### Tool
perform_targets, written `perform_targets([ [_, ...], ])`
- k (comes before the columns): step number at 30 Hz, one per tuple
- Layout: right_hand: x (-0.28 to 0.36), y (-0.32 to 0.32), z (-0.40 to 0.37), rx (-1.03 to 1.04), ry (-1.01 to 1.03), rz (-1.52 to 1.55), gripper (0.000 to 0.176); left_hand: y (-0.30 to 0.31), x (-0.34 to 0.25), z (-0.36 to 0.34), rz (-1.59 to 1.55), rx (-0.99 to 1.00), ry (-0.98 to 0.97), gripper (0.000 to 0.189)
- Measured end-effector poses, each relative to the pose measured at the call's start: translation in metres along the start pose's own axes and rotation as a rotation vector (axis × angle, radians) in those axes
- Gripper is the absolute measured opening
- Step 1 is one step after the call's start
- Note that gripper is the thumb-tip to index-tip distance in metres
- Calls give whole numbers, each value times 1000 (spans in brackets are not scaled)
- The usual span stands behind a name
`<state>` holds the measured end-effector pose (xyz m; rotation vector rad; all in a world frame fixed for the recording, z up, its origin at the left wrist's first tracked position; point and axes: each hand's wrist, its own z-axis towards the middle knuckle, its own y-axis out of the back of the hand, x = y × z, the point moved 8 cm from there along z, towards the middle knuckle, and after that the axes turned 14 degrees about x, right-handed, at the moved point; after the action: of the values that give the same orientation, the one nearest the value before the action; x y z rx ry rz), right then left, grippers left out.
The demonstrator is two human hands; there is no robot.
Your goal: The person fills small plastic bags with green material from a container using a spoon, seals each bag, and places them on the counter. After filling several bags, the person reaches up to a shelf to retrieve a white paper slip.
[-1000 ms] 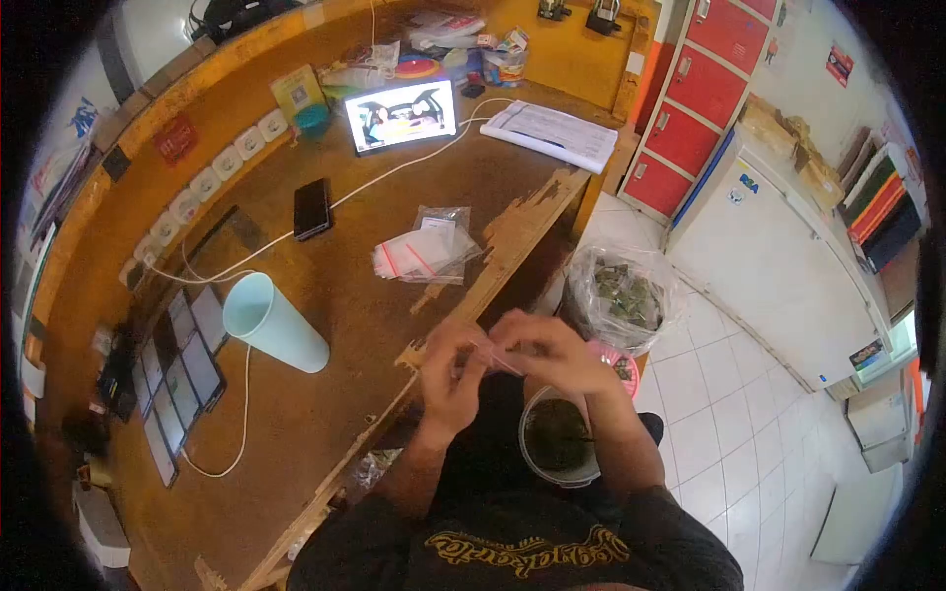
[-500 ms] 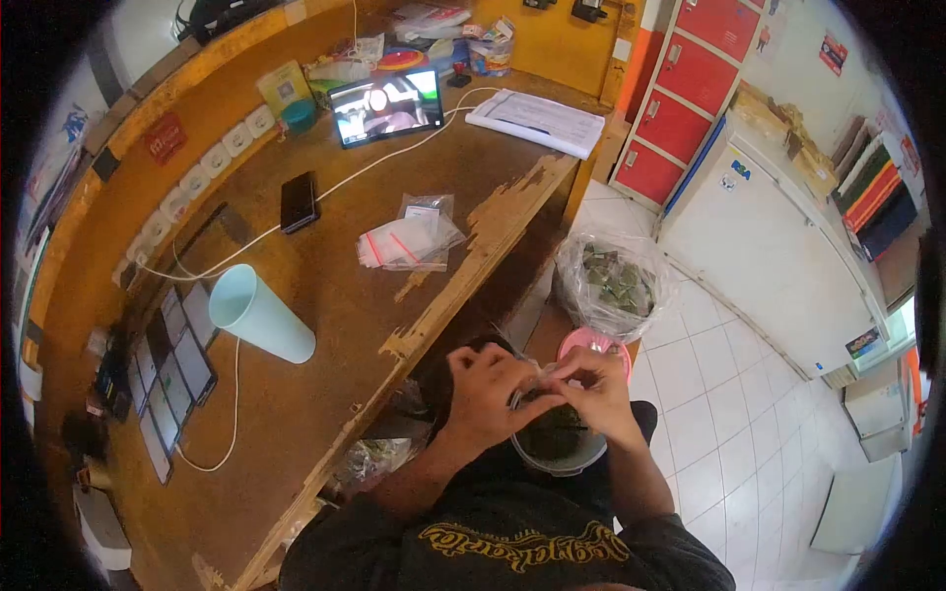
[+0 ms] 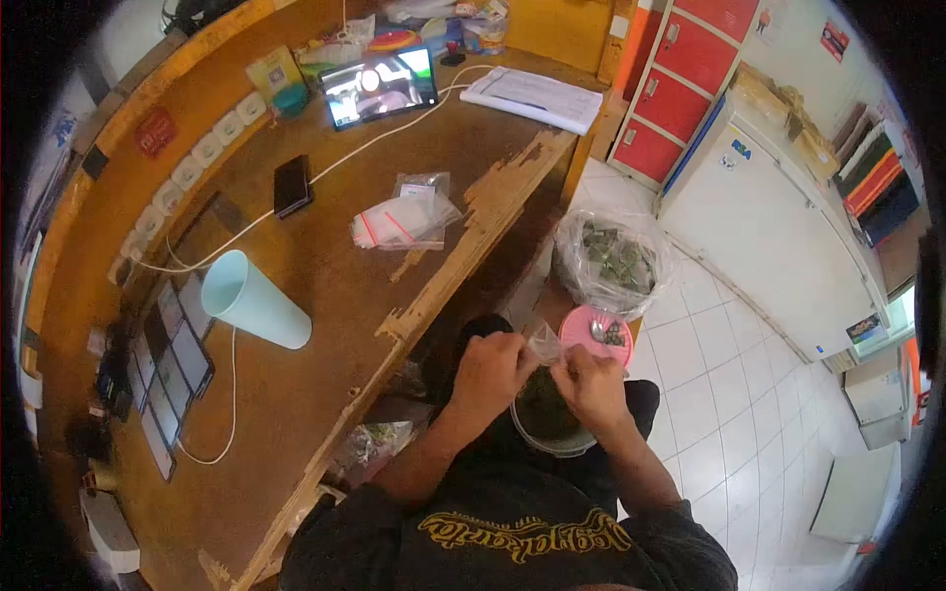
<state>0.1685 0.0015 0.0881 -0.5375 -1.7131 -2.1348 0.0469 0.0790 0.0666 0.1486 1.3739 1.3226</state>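
Observation:
Between my hands, above my lap, a small clear plastic bag (image 3: 544,345) is stretched. My left hand (image 3: 490,372) pinches its left side, and my right hand (image 3: 593,390) has its fingers closed on the right side. Below them a round tub (image 3: 552,445) holds dark green, crumbly stuff. Just beyond my right hand is a pink lid or dish (image 3: 579,325) with a spoon and small dark lumps on it. Farther on, a large clear bag (image 3: 616,264) contains dark green pieces.
The wooden desk (image 3: 325,266) on the left bears a pale blue cup (image 3: 258,300), small zip bags (image 3: 402,219), a phone (image 3: 292,185), a lit tablet (image 3: 379,91) and papers (image 3: 532,97). A white chest freezer (image 3: 759,217) stands at the right.
Both hands have lowered slightly and moved apart, so the small bag between them now shows. More of the pink dish and its spoon is visible. The view has shifted a little.

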Motion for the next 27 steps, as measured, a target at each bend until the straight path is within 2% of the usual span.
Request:
perform_targets([
  [1, 0, 2, 3, 4, -11, 2, 13, 6, -4, 5, -7, 10, 1, 18],
  [3, 6, 11, -1, -100, 44, 58, 13, 8, 1, 11, -209, 98, 184, 22],
  [4, 14, 19, -1, -134, 118, 111, 14, 3, 0, 15, -221, 124, 186, 22],
  [6, 13, 28, -2, -108, 76, 164, 14, 4, -2, 19, -591, -34, 85, 24],
  [7, 10, 29, -1, -90, 68, 213, 14, 1, -3, 22, -600, -16, 91, 24],
  [9, -4, 28, -6, -116, -9, 225, 13, 23, -21, 19, -136, -227, -78, 26],
  [11, -16, 23, -11, -165, -50, 352, 10, 20, -23, 21, -132, -161, -114, 30],
  [12, -17, 27, -11, -163, -56, 350, 10, 22, -34, 26, -123, -100, -306, 34],
  [13, -30, 18, -11, -48, -170, 703, 11, 20, -47, 25, -113, -38, -495, 37],
  [14, -37, 3, -13, 70, -285, 1056, 13, 16, -50, 22, -117, -34, -492, 37],
  [16, -40, 1, -16, 110, -285, 1086, 13, -3, -40, 24, -561, 123, -360, 44],
  [17, -40, -2, -17, 151, -279, 1115, 14, -8, -37, 23, -568, 131, -355, 44],
  [18, -40, -1, -16, 150, -290, 1116, 14, -13, -33, 26, -522, 126, -348, 49],
  [20, 11, 50, -16, -176, 292, 226, 15, -25, -26, 25, -480, 163, -303, 56],
  [21, 7, 48, -18, -172, 286, 226, 15, -28, -25, 26, -486, 166, -300, 56],
  [23, 4, 32, -24, -77, 312, 190, 16, -31, -33, 23, -295, 169, -409, 52],
  [24, -4, 35, -26, -75, 183, 389, 13, -34, -29, 21, -299, 170, -406, 52],
  [26, -2, 45, -27, -96, 167, 423, 10, -51, 9, 17, -1048, 248, -245, 48],
  [27, -4, 49, -28, -122, 157, 455, 9, -63, 36, 8, -1049, 250, -244, 48],
])
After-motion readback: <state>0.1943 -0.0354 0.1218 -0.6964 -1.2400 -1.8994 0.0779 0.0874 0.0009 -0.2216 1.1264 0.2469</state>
